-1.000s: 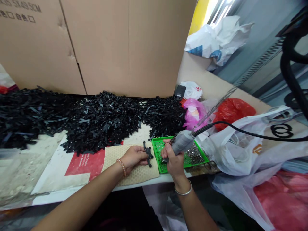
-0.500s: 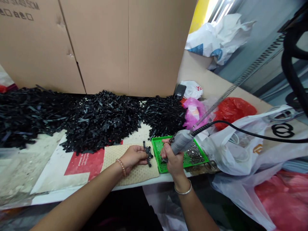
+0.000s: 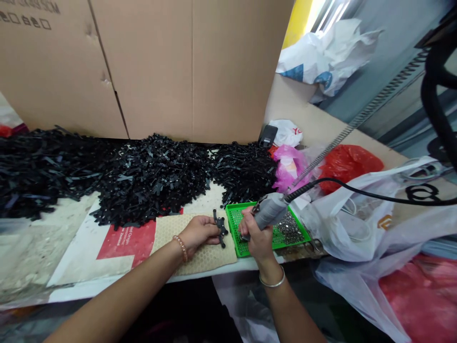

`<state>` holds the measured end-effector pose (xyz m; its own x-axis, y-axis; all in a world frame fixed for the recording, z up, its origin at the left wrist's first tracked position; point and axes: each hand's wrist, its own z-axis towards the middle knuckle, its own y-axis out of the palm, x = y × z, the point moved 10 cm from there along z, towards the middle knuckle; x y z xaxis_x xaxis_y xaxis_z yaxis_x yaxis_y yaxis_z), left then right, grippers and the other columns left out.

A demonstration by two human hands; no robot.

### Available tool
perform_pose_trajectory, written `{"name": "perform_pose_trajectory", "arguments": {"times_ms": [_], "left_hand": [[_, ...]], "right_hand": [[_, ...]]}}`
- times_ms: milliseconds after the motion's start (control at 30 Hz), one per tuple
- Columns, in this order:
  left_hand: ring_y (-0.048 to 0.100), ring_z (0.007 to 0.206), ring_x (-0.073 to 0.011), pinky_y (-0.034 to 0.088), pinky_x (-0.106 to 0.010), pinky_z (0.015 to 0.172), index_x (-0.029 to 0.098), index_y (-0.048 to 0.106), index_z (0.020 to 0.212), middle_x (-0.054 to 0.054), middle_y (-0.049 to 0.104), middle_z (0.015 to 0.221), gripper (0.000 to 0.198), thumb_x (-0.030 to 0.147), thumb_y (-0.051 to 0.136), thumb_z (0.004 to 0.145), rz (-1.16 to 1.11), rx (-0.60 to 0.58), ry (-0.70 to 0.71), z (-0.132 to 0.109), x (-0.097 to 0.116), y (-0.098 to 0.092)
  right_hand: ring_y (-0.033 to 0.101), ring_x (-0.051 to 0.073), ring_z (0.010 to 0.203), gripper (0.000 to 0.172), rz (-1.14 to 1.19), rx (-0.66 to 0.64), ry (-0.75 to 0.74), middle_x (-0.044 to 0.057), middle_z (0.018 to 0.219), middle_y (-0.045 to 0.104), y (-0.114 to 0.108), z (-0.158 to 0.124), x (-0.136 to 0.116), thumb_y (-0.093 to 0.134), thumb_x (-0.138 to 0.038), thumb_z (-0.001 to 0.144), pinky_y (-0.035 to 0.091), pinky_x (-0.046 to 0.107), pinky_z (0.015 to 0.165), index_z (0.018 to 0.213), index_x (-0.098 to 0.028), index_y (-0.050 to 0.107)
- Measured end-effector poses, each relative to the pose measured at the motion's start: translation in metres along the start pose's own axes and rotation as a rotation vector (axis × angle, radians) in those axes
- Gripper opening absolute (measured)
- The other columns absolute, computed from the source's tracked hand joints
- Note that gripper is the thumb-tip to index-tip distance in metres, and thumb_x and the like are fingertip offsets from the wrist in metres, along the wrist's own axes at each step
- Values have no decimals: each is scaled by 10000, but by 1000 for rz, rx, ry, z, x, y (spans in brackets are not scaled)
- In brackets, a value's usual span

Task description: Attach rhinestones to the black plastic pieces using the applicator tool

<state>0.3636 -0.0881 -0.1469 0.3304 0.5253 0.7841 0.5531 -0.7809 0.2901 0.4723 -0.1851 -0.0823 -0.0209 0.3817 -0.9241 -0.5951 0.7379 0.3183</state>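
Between the fingers of my left hand (image 3: 200, 234) is a small black plastic bracket (image 3: 222, 227) with several arms. It is held at the right end of a beige honeycomb-patterned pad (image 3: 167, 233). My right hand (image 3: 257, 234) is wrapped around a grey electric screwdriver (image 3: 269, 209), which hangs from a coil spring and has a black cord. The screwdriver's lower end is over the left part of a green perforated tray (image 3: 233, 209); its tip is hard to make out. Small metal screws (image 3: 290, 227) lie heaped in the tray's right half.
Heaps of black plastic parts (image 3: 153, 176) line the table's back, before a tall cardboard box (image 3: 153, 71). A coil spring (image 3: 328, 147) slants down from upper right. Plastic bags, including a red bag (image 3: 348, 166), crowd the right. Scissors (image 3: 316, 245) lie beside the tray.
The view has shifted very slightly. Both hands, the bracket and the screwdriver keep the same places relative to the pad and tray.
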Motion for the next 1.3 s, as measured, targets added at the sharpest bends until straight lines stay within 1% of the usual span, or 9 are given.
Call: {"name": "perform_pose_trajectory", "arguments": {"times_ms": [167, 300, 367, 433, 500, 567, 667, 800, 1300], "left_hand": [[591, 636, -97, 531, -186, 584, 89, 654, 728, -39, 644, 717, 147, 97, 674, 583, 0, 5, -4, 1, -1, 0], [585, 611, -99, 528, -197, 577, 90, 657, 694, -36, 640, 687, 148, 97, 711, 556, -21, -1, 8, 1, 0, 2], [572, 584, -90, 521, -193, 567, 92, 652, 663, -24, 627, 652, 132, 93, 725, 554, -37, -2, 17, 0, 1, 3], [567, 573, -84, 518, -189, 565, 91, 652, 666, -18, 620, 643, 133, 90, 730, 558, -50, -3, 23, -2, 2, 3], [566, 569, -82, 521, -192, 568, 91, 654, 688, -14, 617, 650, 156, 97, 739, 557, -60, -2, 24, -2, 1, 3], [566, 566, -83, 523, -195, 571, 95, 651, 698, -10, 614, 651, 179, 109, 750, 550, -68, 1, 29, -2, 1, 3], [556, 558, -78, 522, -192, 564, 97, 650, 697, -7, 610, 643, 173, 109, 745, 553, -67, -11, 43, -1, 2, 3], [548, 551, -78, 516, -191, 548, 98, 654, 699, 0, 603, 630, 169, 102, 746, 557, -58, 0, 40, -1, 3, 3], [576, 587, -94, 527, -201, 567, 103, 667, 716, -10, 626, 657, 167, 100, 751, 571, -76, -2, 36, 0, 1, 2]], "right_hand": [[416, 105, 434, 223, -18, 18, 7, -72, 504, 442, 0, 1, -6, 698, -371, 803, 352, 241, 442, 925, -203, 618], [364, 90, 415, 293, 91, 72, -12, -91, 475, 399, 2, 6, -30, 709, -400, 771, 338, 222, 435, 969, -204, 619], [336, 81, 404, 318, 172, 94, -39, -102, 457, 374, 9, 11, -43, 704, -443, 761, 345, 210, 441, 964, -212, 618], [327, 77, 398, 341, 222, 101, -54, -106, 452, 363, 20, 17, -50, 697, -487, 751, 353, 204, 443, 949, -221, 615], [324, 74, 394, 349, 243, 101, -39, -107, 452, 364, 32, 22, -46, 704, -501, 734, 345, 198, 435, 919, -220, 611], [328, 71, 398, 353, 257, 99, -2, -103, 451, 376, 43, 27, -36, 723, -496, 714, 335, 195, 429, 886, -209, 611], [337, 69, 400, 366, 262, 110, 36, -100, 442, 386, 51, 31, -21, 747, -489, 693, 330, 192, 423, 863, -193, 615], [337, 65, 397, 362, 253, 122, 42, -104, 438, 380, 51, 32, -14, 750, -481, 699, 329, 188, 422, 858, -184, 616], [336, 71, 396, 362, 210, 118, 34, -103, 441, 379, 49, 30, -12, 735, -489, 700, 321, 200, 428, 848, -188, 597]]}}
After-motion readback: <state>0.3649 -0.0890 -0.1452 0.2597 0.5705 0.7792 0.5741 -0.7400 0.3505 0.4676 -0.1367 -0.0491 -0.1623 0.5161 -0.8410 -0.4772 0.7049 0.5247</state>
